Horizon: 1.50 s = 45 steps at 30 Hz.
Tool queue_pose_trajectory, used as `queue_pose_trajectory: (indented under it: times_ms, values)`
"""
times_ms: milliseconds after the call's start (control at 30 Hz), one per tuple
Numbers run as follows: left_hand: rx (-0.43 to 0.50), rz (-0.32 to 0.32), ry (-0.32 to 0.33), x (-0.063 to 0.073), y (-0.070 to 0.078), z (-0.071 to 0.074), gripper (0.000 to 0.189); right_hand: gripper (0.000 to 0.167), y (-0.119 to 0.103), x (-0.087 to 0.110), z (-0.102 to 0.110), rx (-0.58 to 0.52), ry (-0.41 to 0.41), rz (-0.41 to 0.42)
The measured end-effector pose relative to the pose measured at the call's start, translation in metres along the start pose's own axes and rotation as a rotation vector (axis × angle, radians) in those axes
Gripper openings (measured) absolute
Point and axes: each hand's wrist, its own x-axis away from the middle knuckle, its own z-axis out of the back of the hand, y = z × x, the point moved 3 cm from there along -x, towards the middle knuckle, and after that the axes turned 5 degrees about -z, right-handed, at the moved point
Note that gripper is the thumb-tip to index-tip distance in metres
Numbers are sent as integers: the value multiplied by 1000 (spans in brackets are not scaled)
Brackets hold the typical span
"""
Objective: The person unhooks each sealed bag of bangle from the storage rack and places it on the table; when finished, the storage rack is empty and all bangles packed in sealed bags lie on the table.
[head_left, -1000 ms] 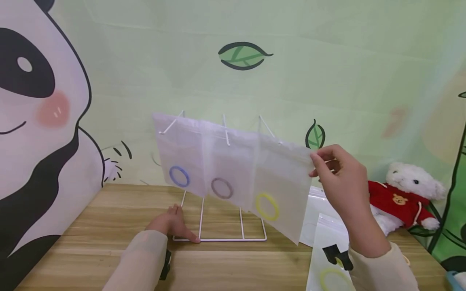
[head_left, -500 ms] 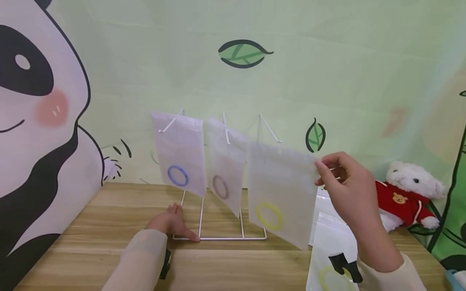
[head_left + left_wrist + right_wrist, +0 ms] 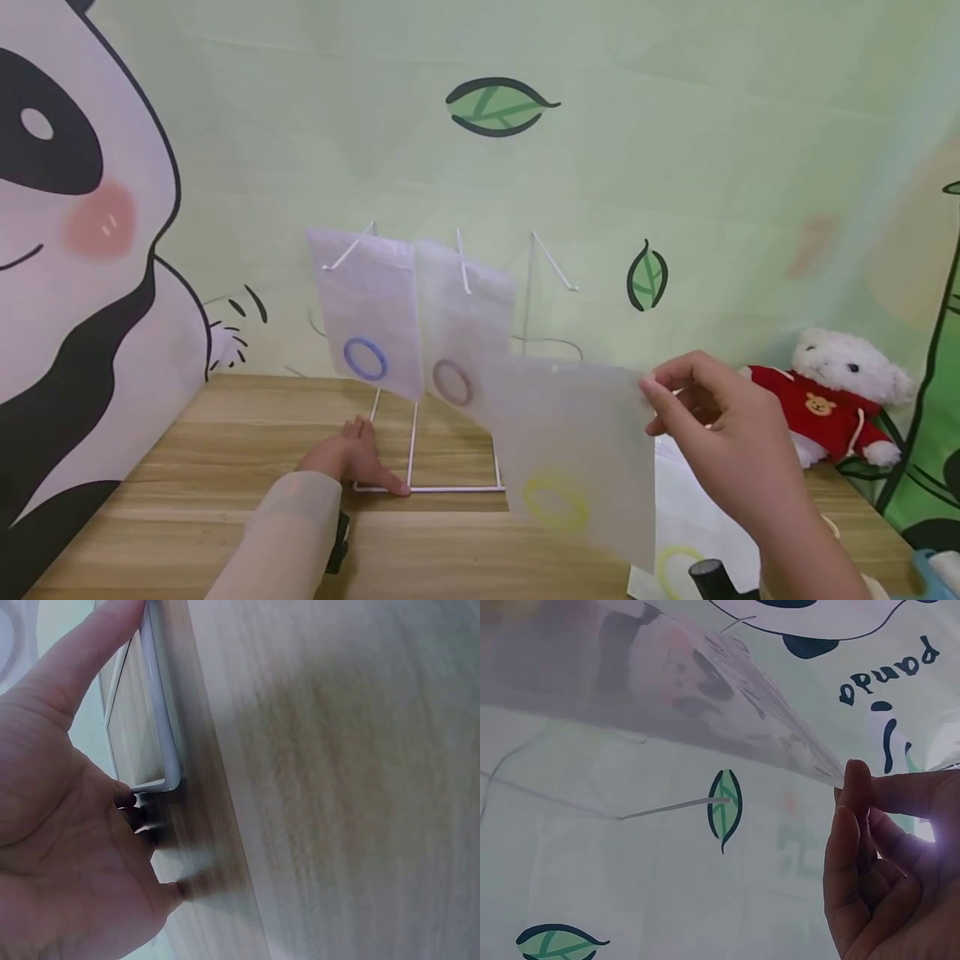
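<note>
My right hand pinches the upper right corner of a frosted zip bag between thumb and fingers. A yellow ring shows through it, near the bottom. In the right wrist view the bag stretches away from my fingertips. A white wire rack stands behind it. Two more frosted bags hang from its left and middle hooks: one with a blue ring, one with a greyish-purple ring. My left hand rests at the rack's front left corner, thumb extended along the base wire.
The rack's right hook has nothing on it. Under my right arm another bag with a yellow ring lies on the wooden table. A white plush bear in a red top sits at the right. A printed cloth backdrop stands behind.
My right hand has drawn the yellow-ring bag off the right hook, then down and towards me. The middle bag has swung about its hook. My left hand has stayed at the rack's base.
</note>
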Motion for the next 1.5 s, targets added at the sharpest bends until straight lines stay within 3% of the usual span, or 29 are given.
queue_pose_trajectory:
  times_ms: [133,300,400,533,733,1067,1500]
  values:
    - [2,-3,2,1,1,0,157,11,-2,12,4,-29,-56,-45]
    - [1,-7,6,2,2,1,156,18,2,24,6,-102,-221,-141]
    - [-5,-5,9,2,2,1,156,20,6,25,3,-136,-293,-173]
    - [-6,-3,8,0,-1,0,156,17,17,19,-4,-149,-322,-164]
    - [-3,-12,12,-4,-5,-2,157,16,45,5,-18,-130,-354,-157]
    - [-15,11,8,-3,-5,-2,159,8,102,-8,-45,22,-469,-216]
    - [-13,-1,-1,1,-1,-1,157,10,161,-12,-67,103,-606,-269]
